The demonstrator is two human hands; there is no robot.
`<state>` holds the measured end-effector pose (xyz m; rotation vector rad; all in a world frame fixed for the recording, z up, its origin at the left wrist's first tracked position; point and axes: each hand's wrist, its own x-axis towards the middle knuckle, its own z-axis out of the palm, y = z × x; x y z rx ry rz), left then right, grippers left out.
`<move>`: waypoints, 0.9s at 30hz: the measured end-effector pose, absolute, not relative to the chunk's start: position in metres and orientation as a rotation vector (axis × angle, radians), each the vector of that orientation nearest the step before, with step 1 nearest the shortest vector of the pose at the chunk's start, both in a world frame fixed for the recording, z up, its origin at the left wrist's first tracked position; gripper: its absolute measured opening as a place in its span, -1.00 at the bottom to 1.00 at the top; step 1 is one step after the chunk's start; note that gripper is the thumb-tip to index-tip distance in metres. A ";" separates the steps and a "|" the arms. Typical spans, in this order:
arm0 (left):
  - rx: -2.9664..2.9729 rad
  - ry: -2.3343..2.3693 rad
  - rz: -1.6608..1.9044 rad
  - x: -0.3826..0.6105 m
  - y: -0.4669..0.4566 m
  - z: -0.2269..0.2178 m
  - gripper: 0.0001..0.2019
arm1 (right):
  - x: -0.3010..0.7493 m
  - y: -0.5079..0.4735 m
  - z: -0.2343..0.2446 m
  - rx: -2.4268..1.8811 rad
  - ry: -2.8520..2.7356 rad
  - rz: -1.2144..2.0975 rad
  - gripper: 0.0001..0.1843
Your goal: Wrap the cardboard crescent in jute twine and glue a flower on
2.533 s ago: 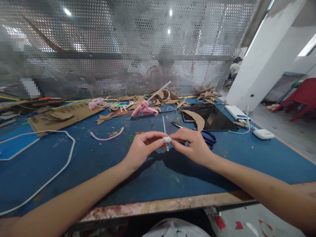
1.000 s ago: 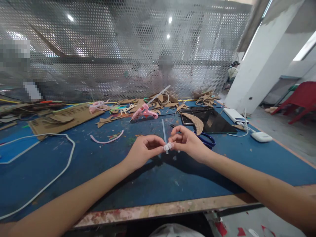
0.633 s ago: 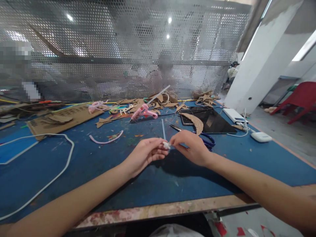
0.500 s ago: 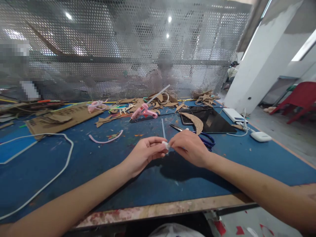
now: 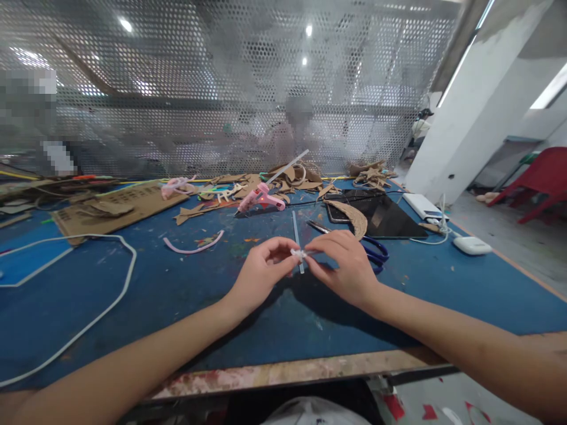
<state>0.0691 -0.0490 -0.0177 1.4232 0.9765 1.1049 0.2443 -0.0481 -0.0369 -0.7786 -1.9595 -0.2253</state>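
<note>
My left hand (image 5: pixel 259 273) and my right hand (image 5: pixel 344 265) meet above the blue table (image 5: pixel 186 295). Both pinch one small white lump (image 5: pixel 297 254) between thumb and fingertips; what it is made of I cannot tell. A clear glue stick (image 5: pixel 296 233) lies on the table just behind the lump. Blue-handled scissors (image 5: pixel 371 248) rest right behind my right hand.
A pink glue gun (image 5: pixel 260 198) lies further back among cardboard scraps (image 5: pixel 283 177). A black tablet (image 5: pixel 381 215) with a cardboard crescent (image 5: pixel 352 215), a power bank (image 5: pixel 424 205), a white case (image 5: pixel 472 245), a pink strip (image 5: pixel 192 247) and a white cord (image 5: pixel 106 295) lie around. A perforated screen (image 5: pixel 221 88) stands behind.
Over the last seconds my fingers have kept working the white lump, hands shifting slightly apart and together; the lump now looks smaller and more pinched.
</note>
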 end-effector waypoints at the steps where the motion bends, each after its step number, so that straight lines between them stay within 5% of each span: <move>1: 1.438 0.981 1.111 0.069 -0.049 -0.018 -0.77 | 0.244 -0.048 -0.037 -0.786 -1.969 -0.216 -0.98; 8: 1.522 0.979 1.135 0.070 -0.049 -0.021 -0.79 | 0.247 -0.051 -0.034 -0.785 -2.056 -0.100 -0.89; 14: 1.575 0.938 1.150 0.068 -0.048 -0.024 -0.84 | 0.243 -0.050 -0.029 -0.946 -1.602 1.154 -0.91; 17: 1.598 0.929 1.163 0.067 -0.048 -0.025 -0.87 | 0.239 -0.047 -0.030 -0.980 -1.383 1.532 -0.86; 22: 1.620 0.921 1.203 0.065 -0.046 -0.029 -0.90 | 0.238 -0.048 -0.028 -0.948 -1.220 1.847 -0.74; 27: 1.586 0.947 1.235 0.064 -0.044 -0.027 -0.86 | 0.240 -0.047 -0.028 -0.931 -1.164 1.824 -0.67</move>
